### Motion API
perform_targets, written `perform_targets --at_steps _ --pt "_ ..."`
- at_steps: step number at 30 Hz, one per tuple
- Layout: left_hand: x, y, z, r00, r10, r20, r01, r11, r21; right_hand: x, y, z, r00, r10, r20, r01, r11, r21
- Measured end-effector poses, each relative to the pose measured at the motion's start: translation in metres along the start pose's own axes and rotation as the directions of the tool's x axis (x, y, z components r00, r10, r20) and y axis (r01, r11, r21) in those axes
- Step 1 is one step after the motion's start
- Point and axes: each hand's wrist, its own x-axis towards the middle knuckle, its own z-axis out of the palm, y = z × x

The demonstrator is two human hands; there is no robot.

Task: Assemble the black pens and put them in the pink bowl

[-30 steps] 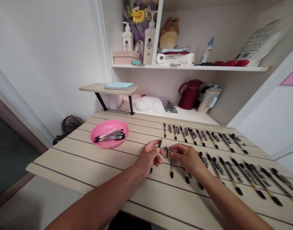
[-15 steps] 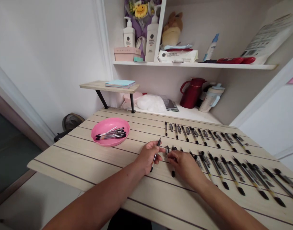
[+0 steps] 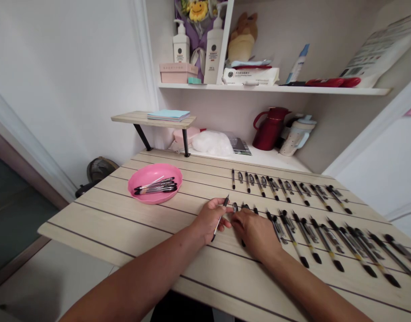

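"What is the left hand [image 3: 208,219] doing?"

"Its thumb and fingers pinch a slim pen [image 3: 218,225], which slants across them, dark tip upward, the other end jutting out below."

"And the right hand [image 3: 255,230]?"

"Just beside it, fingers bent down and drawn together — whether they grip anything I can't tell, since the back of the hand hides the tips. A dark pen end [image 3: 243,243] shows underneath."

"Anything between them?"

"A small cap [image 3: 235,207], just past the right fingers and near the left hand's outstretched one."

"Farther out?"

"A near row of pens [image 3: 294,240] runs off to the right on the striped counter [image 3: 118,223], with a far row [image 3: 284,190] behind it — caps lie among both. Well left of the hands sits a pink bowl [image 3: 155,200] holding more pens [image 3: 156,189]."

"Beyond that?"

"A red jug [image 3: 271,129], at the back."
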Motion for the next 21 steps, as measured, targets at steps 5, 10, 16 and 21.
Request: perform_targets --at_steps 5,10,16,21 --pt "0.000 -0.002 0.002 0.996 0.025 -0.091 -0.025 1.000 -0.001 -0.003 0.006 -0.001 1.000 0.008 -0.012 -0.008 1.000 0.027" --pt "0.005 -0.004 0.000 0.979 0.124 -0.163 -0.109 0.989 0.099 -0.004 0.025 -0.013 0.996 0.054 -0.069 -0.051 0.997 0.049" --pt "0.020 -0.004 -0.007 0.943 0.324 -0.079 -0.168 0.666 0.727 -0.006 0.048 -0.021 0.983 0.129 -0.134 -0.112 0.986 0.126" --pt "0.030 0.002 -0.003 0.939 0.343 -0.032 -0.119 0.408 0.905 -0.007 0.048 -0.022 0.984 0.145 -0.105 -0.128 0.980 0.151"
